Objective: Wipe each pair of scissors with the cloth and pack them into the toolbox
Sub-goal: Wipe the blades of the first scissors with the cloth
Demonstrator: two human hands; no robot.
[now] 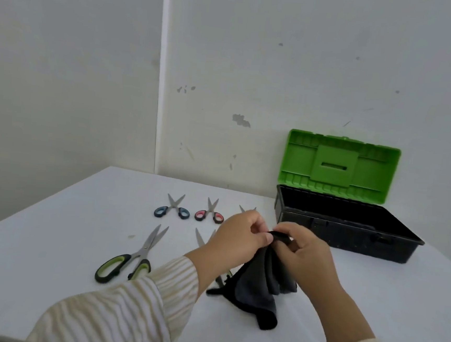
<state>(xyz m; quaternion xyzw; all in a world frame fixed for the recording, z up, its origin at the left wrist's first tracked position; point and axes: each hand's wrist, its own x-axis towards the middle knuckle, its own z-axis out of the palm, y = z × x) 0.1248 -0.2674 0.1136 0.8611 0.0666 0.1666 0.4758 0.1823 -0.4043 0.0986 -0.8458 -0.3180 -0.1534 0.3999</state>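
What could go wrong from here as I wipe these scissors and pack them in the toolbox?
The green-handled scissors lie with blades apart, as do the others, so wiping through the cloth might nick a finger. The cloth, held by the left hand and right hand, hangs over a partly hidden pair and could snag or drag it.

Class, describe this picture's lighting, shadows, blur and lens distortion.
Head view: the light is soft and even, with no harsh glare on the table; only faint shadows lie under the green-handled scissors and the cloth; the toolbox is too dark inside for detail; the left hand and right hand, pinching the cloth, look slightly soft; the wide lens stretches the left sleeve near the bottom edge.
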